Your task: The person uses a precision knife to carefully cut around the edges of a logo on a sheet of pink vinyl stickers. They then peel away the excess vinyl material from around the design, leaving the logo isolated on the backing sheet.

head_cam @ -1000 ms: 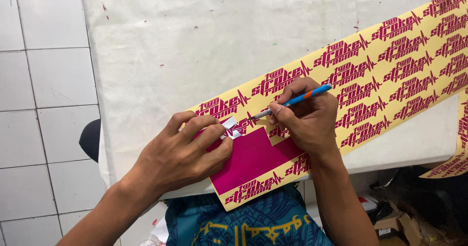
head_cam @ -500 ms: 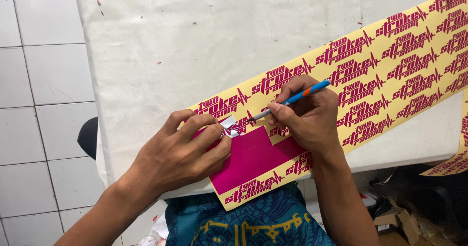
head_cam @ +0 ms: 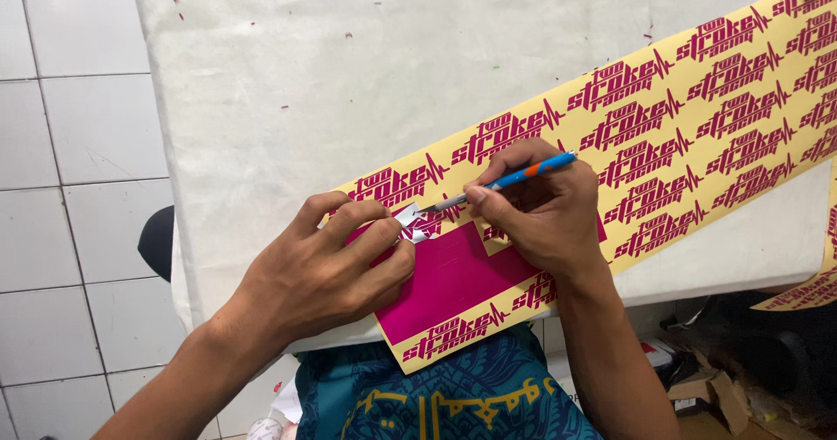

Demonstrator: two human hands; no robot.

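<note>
A long yellow sticker sheet covered in magenta cut-out logos lies diagonally across a white-covered table. Near its lower end a solid magenta patch is still unweeded. My left hand presses on the sheet and pinches a crumpled strip of peeled vinyl between thumb and fingers. My right hand grips a blue and orange craft knife like a pen, its metal tip touching the sheet just right of the peeled strip.
White floor tiles lie to the left of the table. Blue patterned cloth covers my lap under the table's front edge. Cardboard boxes and clutter sit on the floor at lower right. Tiny vinyl scraps dot the tablecloth.
My right hand and the knife have shifted left, bringing the tip closer to the peeled strip. The left hand stays pressed in place.
</note>
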